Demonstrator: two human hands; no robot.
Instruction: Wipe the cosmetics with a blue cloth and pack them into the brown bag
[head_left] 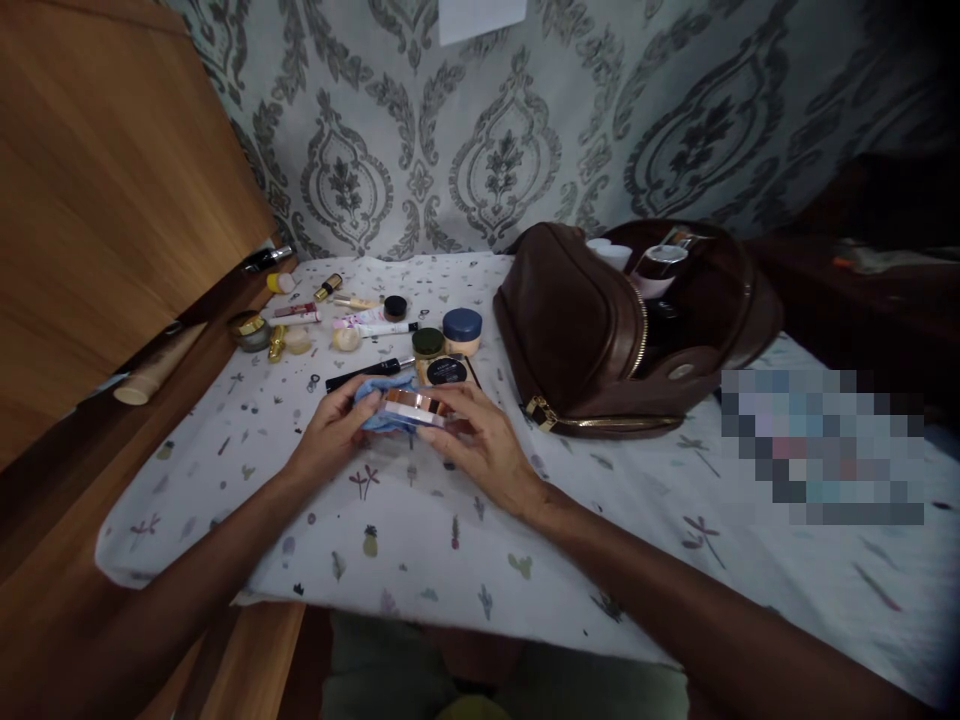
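Note:
Between my two hands, above the patterned cloth, is a small eyeshadow palette point(411, 404) with brown and orange pans and a clear edge. My left hand point(341, 425) is closed around a blue cloth point(375, 392), which presses against the palette's left end. With thumb and fingers, my right hand point(484, 435) grips the palette's right end. Just behind them lie a black tube point(365, 375), a box with a round black label point(448, 371), a dark green-lidded jar point(428, 343) and a blue-lidded jar point(462, 327).
A brown leather bag point(577, 310) stands unzipped at right with bottles inside. Several small cosmetics, including a gold-lidded jar point(250, 329) and a white tube point(386, 329), lie at back left. A wooden cabinet point(127, 180) borders the left; a blurred patch point(821, 445) covers something at right.

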